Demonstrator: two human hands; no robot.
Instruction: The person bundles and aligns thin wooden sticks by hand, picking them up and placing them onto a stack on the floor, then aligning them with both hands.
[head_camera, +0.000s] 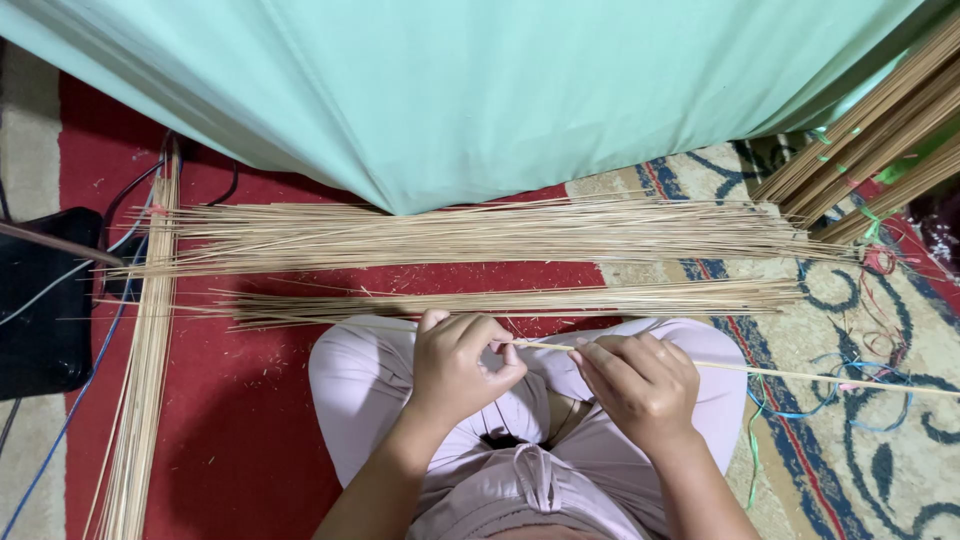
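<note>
Person sits cross-legged on floor, pale pink trousers. Left hand (455, 365) & right hand (640, 385) both pinch one thin bamboo stick (800, 375) over the lap; fingers (600, 358) curled tight on it, stick runs out past the right fingers toward the patterned carpet (850, 460). Just beyond the fingers: two loose piles of sticks (480, 235) on a red rug (240, 430). Left of left fingers, another stick bundle (145, 370) w/ cables & black box (45, 310). Mint-green cloth (480, 90) hangs beyond; tied bundles (880, 140) far right.
</note>
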